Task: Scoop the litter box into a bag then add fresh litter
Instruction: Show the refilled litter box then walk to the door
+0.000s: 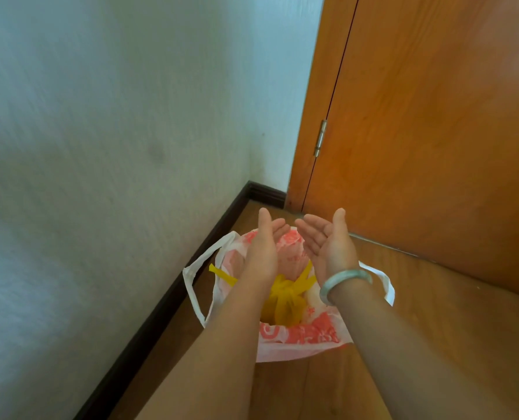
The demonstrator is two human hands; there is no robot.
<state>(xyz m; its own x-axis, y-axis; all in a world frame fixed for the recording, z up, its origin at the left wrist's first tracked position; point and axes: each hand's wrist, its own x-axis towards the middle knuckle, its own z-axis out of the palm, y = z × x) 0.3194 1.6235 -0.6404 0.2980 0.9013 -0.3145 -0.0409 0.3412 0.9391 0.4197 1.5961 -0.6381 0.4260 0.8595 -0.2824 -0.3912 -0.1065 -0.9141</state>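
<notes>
Room: a corner is showing, where a pale textured wall (pixel 100 147) is meeting a shorter stretch of wall beside an orange-brown wooden door (pixel 434 116).
Floor: brown wooden boards (pixel 434 328) are running out from the corner toward the camera and are carrying everything else.
Baseboard: a dark strip (pixel 173 295) is running along the foot of the wall and turning the corner toward the door frame.
Bag: a white plastic bag with red print (pixel 300 344) is sitting on the floor just beside the baseboard, near the door, with its mouth gaping upward and a loop handle sticking out on each side.
Forearms: two bare forearms are reaching in from the bottom edge and are covering the middle of the bag's mouth and parts of its rim.
Yellow bundle: a smaller yellow plastic bag (pixel 282 301) is lying inside the white one, its top knotted, with the loose ends sticking out to either side; the left forearm is hiding part of it.
Left hand: the left hand (pixel 264 247) is hovering over the far part of the bag's mouth, fingers relaxed and lightly cupped, palm turned inward, holding nothing.
Right hand: the right hand (pixel 328 241) is hovering next to it, palm facing the left one, fingers likewise loose and slightly curved, with a gap between the two and nothing in its grasp.
Bangle: a pale green bracelet (pixel 343 280) is circling the right wrist.
Hinge: a small metal hinge (pixel 321 137) is sitting on the door's edge.
</notes>
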